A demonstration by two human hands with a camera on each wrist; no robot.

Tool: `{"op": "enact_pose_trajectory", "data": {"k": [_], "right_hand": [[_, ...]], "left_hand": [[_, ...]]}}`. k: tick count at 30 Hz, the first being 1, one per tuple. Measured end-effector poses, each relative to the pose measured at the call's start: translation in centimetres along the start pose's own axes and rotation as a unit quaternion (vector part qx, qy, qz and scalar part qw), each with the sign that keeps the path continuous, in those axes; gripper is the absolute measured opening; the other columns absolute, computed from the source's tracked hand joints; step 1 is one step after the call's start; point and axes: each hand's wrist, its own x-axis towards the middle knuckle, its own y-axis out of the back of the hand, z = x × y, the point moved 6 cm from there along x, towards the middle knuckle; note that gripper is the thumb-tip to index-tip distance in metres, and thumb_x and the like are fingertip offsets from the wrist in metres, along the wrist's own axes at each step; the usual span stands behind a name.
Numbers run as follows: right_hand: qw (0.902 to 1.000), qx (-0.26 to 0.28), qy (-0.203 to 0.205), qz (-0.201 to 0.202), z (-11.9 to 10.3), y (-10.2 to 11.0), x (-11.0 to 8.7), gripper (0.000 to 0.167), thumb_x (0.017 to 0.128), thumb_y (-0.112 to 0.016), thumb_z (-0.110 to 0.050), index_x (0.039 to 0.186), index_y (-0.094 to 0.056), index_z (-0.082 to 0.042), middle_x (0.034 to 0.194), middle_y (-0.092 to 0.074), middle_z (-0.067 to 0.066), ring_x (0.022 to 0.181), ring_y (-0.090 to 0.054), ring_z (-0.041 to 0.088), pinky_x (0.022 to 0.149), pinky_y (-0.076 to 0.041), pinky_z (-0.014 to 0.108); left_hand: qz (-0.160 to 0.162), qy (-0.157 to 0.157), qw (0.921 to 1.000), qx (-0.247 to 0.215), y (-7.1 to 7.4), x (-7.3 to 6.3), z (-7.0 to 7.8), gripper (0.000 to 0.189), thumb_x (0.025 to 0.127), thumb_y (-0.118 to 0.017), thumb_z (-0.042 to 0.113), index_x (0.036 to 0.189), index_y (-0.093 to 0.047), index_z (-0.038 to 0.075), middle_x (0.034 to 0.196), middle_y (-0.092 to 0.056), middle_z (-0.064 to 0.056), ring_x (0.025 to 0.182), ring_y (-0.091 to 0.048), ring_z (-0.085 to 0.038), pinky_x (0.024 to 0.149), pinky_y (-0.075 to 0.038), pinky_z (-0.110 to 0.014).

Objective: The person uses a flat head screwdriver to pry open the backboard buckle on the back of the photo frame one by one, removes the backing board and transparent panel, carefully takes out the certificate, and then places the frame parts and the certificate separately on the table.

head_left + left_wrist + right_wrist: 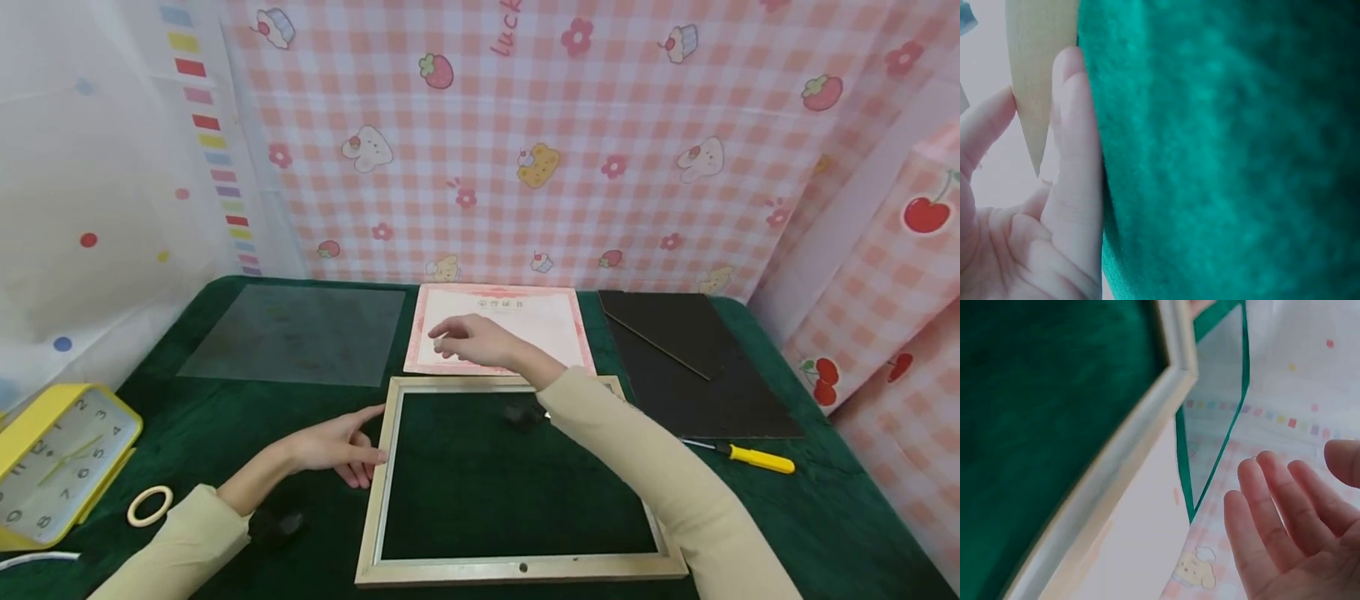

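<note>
A light wooden picture frame lies on the green cloth, its opening showing the cloth. At its left side is my left hand, with the thumb and a finger extended against the outer edge and the other fingers bent below. In the left wrist view those digits touch the wood from both sides. My right hand is raised over the pink-bordered certificate. Its fingers are loosely spread and nothing shows in the palm. The right sleeve hides part of the frame's right side.
A clear sheet lies at the back left. Toward the right are a black board with a thin rod, and a yellow-handled screwdriver. A yellow clock and a wooden ring are at the left.
</note>
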Motion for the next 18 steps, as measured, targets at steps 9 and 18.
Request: {"op": "enact_pose_trajectory", "data": {"k": [9,18], "right_hand": [[0.9905,-0.104,0.090,0.000,2.8,1.2,-7.5,0.029,0.092,-0.048,-0.018,0.116,-0.054,-0.004,0.106,-0.058,0.008,0.095,-0.053,0.015,0.080,-0.043,0.031],[0.9915,-0.100,0.065,0.053,7.0,3.4,-13.3,0.027,0.092,-0.048,-0.020,0.114,-0.057,-0.007,0.104,-0.059,0.005,0.087,-0.054,0.012,0.074,-0.045,0.034]], "left_hand": [[-0.003,-0.002,1.0000,-0.001,0.2,-0.2,-0.1,0.081,0.087,-0.058,0.020,0.139,0.001,0.000,0.073,-0.060,-0.016,0.065,-0.061,-0.028,0.059,-0.050,-0.039],[-0.005,-0.003,1.0000,0.004,0.5,-0.5,0.0,0.082,0.087,-0.058,0.019,0.139,0.001,0.000,0.075,-0.060,-0.016,0.066,-0.061,-0.029,0.060,-0.050,-0.039]]}}
